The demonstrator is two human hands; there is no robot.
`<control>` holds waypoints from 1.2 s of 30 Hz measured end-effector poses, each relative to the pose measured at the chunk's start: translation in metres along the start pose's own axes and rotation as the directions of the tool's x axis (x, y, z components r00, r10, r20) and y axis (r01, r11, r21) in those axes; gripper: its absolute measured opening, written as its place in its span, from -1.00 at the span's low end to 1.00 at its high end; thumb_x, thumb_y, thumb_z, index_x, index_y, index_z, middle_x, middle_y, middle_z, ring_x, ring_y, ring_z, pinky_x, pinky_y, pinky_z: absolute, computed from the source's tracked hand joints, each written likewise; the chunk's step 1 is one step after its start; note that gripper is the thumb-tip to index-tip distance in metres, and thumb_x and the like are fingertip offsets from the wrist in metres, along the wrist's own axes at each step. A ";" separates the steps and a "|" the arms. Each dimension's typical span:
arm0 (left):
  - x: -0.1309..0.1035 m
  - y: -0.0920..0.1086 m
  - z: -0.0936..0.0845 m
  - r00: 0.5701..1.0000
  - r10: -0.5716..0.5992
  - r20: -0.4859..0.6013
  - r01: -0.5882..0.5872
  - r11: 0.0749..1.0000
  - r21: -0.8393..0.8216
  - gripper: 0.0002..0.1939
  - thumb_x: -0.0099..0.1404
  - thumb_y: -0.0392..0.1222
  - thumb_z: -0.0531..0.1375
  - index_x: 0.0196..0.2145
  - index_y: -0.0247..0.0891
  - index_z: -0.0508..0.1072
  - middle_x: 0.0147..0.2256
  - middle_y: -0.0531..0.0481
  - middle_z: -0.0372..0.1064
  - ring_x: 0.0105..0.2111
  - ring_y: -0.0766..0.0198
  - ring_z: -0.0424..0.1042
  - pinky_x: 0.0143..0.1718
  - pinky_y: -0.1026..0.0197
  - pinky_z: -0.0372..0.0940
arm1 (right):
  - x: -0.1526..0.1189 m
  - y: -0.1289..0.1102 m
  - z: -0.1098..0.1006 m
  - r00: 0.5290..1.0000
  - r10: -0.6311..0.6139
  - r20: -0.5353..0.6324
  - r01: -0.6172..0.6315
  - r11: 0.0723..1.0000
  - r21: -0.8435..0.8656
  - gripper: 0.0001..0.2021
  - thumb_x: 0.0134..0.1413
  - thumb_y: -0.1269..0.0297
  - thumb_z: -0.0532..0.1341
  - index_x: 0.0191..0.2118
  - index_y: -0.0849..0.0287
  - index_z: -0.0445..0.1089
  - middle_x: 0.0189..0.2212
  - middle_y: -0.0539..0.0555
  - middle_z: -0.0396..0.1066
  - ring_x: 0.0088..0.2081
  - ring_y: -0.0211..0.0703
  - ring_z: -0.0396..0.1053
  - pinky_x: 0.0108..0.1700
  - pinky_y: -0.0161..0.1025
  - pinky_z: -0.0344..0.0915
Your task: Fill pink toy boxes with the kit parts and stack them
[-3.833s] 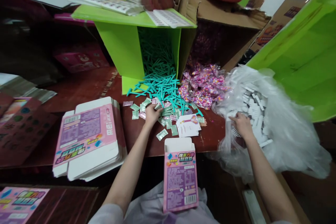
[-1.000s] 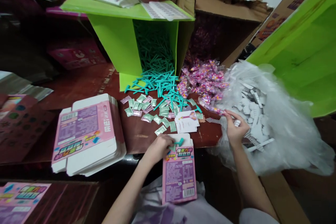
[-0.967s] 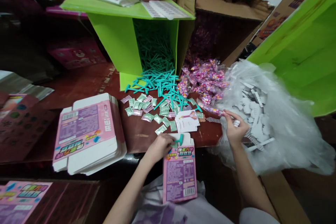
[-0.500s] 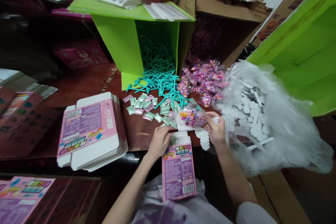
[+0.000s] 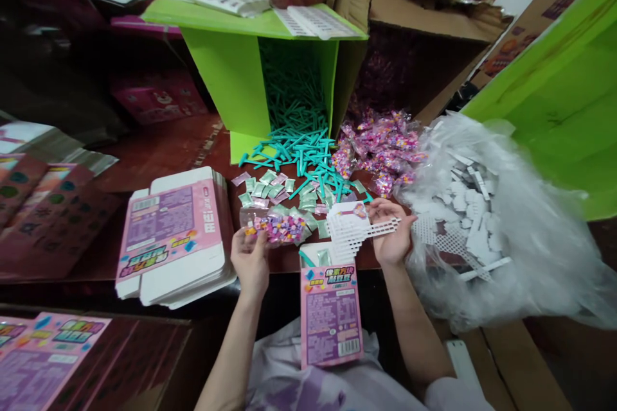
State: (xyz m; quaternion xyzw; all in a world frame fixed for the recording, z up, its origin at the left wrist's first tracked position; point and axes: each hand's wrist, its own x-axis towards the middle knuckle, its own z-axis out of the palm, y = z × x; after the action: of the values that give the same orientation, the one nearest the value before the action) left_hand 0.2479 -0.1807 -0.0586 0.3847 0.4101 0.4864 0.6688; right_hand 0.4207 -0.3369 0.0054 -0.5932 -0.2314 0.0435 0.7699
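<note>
My left hand [image 5: 250, 263] pinches a clear bag of colourful beads [image 5: 279, 227] over the table's front edge. My right hand [image 5: 393, 232] holds a white perforated plastic piece [image 5: 344, 237] together with a white card bearing a small picture [image 5: 351, 212]. Between my forearms a pink and purple box [image 5: 331, 318] stands against my lap with its top open. A teal stick [image 5: 306, 259] and a small green packet [image 5: 324, 257] show in its mouth. Small green and pink packets [image 5: 265, 189] lie just beyond my hands.
Teal hammer-shaped sticks [image 5: 303, 151] spill from a green bin [image 5: 226, 77]. Bead bags [image 5: 385, 148] are heaped beside them. A plastic bag of white parts [image 5: 520, 237] lies right, flattened boxes [image 5: 173, 237] left. Packed boxes [image 5: 53, 359] sit lower left.
The bead bag has passed from my right hand to my left, which has moved left. My right hand now holds the white piece and card. The view has shifted slightly.
</note>
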 end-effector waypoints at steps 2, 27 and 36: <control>0.005 -0.003 -0.007 0.999 -0.032 -0.017 0.031 0.999 -0.043 -0.55 -0.08 -0.06 0.39 -0.28 -0.22 0.31 -0.35 0.05 0.36 -0.40 0.36 0.40 -0.40 0.32 0.33 | -0.002 0.015 -0.006 0.992 0.073 0.102 -0.065 0.995 -0.076 -0.32 0.13 -0.30 -0.27 -0.29 0.10 0.39 -0.48 0.02 0.26 -0.50 -0.24 0.22 -0.43 -0.26 0.23; -0.006 -0.041 0.017 0.908 -0.034 0.418 -0.074 0.968 0.240 -0.48 0.01 -0.13 0.35 -0.08 -0.24 0.30 -0.35 0.02 0.43 -0.41 0.32 0.45 -0.41 0.32 0.35 | -0.068 0.052 -0.039 0.884 0.285 0.370 0.070 0.703 -0.707 -0.75 0.20 0.17 0.08 -0.29 0.15 0.46 -0.45 0.03 0.35 -0.38 -0.17 0.30 -0.29 -0.24 0.18; -0.011 -0.039 0.020 0.648 0.024 0.762 -0.633 0.574 0.520 -0.81 0.26 -0.06 0.16 -0.26 -0.16 0.51 -0.25 -0.01 0.52 -0.27 0.21 0.48 -0.21 0.20 0.28 | -0.088 0.056 -0.034 0.937 0.085 0.340 0.243 0.540 -0.806 -0.62 0.20 0.30 0.06 -0.61 0.19 0.41 -0.31 0.10 0.26 -0.24 -0.12 0.15 -0.16 -0.11 0.08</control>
State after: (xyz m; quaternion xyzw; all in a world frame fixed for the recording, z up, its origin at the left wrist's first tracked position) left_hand 0.2771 -0.2025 -0.0856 0.8497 0.2088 0.2177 0.4324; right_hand 0.3676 -0.3814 -0.0802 -0.8598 -0.3796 -0.0062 0.3414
